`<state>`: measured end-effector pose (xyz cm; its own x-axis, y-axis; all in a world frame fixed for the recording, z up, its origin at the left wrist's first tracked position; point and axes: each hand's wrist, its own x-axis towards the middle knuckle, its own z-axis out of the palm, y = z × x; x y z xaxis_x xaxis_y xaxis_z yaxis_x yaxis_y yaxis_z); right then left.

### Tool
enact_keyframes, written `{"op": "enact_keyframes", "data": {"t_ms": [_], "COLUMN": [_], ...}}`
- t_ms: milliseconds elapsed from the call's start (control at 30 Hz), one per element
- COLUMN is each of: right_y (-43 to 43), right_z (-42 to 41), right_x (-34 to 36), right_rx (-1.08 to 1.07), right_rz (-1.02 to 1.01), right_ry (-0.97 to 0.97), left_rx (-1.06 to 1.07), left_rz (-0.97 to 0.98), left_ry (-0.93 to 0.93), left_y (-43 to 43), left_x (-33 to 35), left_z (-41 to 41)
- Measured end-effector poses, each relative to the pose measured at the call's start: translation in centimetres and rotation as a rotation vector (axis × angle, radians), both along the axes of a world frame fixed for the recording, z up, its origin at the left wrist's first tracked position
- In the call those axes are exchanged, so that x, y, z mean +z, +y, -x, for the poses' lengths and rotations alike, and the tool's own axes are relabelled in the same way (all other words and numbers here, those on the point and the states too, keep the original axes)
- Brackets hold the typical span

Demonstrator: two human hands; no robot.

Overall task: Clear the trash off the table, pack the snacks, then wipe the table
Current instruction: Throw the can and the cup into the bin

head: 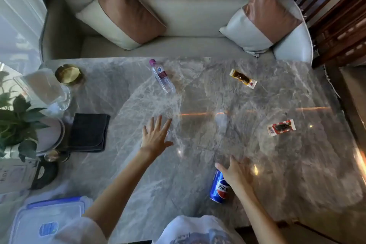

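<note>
A grey marble table (198, 188) fills the view. An empty clear plastic bottle (162, 76) with a purple cap lies on its side at the far middle. A blue cola can (218, 189) lies near the front edge. My right hand (236, 172) hovers over the can's top end with fingers spread, holding nothing. My left hand (156, 134) is open above the table's middle, fingers apart. Two snack packets lie on the right: a yellow-edged one (243, 78) far back and a red-and-white one (281, 127) nearer. A folded dark cloth (89, 131) lies at the left.
A clear lidded storage box (45, 222) with blue clips stands at the front left corner. A brass ashtray (68, 74), a glass tissue holder (45, 87), a potted plant (17, 121) crowd the left edge. A sofa (184, 18) with two cushions runs behind the table.
</note>
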<state>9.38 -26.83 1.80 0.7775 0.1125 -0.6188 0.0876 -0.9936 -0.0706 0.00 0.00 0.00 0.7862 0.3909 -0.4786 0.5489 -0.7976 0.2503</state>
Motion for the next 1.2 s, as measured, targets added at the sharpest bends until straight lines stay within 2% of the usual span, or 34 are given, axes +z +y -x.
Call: {"op": "enact_keyframes", "data": {"t_ms": [133, 200, 333, 567, 800, 967, 1100, 1200], "right_y": [-1.8, -2.2, -2.4, -3.4, -5.1, -6.9, -8.0, -8.0], "right_z": [2.7, 3.9, 5.3, 6.4, 5.3, 3.5, 3.6, 4.8], "right_x": [-1.9, -2.8, -4.2, -6.1, -6.7, -5.5, -4.6, -4.3], "right_rx": [-0.196, -0.248, -0.246, -0.156, -0.122, -0.096, -0.059, -0.046], "right_rz": [-0.017, -0.035, -0.037, -0.091, -0.278, -0.568, -0.743, -0.816], "right_ry": [0.188, 0.212, 0.126, 0.035, 0.159, 0.384, 0.470, 0.630], "left_rx": [-0.054, -0.076, -0.066, 0.022, 0.220, 0.432, 0.656, 0.793], "left_rz": [0.041, 0.047, 0.046, 0.025, 0.119, 0.143, 0.142, 0.082], "left_ry": [0.079, 0.107, 0.125, 0.023, -0.018, 0.018, -0.046, -0.123], "left_y": [0.4, 0.2, 0.0, -1.2, -8.6, -16.7, -23.1, -27.4], "left_x": [-1.4, -2.2, -3.5, -4.6, -4.5, -3.0, -1.2, 0.3], "left_z": [-0.7, -0.7, -0.2, 1.3, 6.6, 11.2, 14.7, 17.5]}}
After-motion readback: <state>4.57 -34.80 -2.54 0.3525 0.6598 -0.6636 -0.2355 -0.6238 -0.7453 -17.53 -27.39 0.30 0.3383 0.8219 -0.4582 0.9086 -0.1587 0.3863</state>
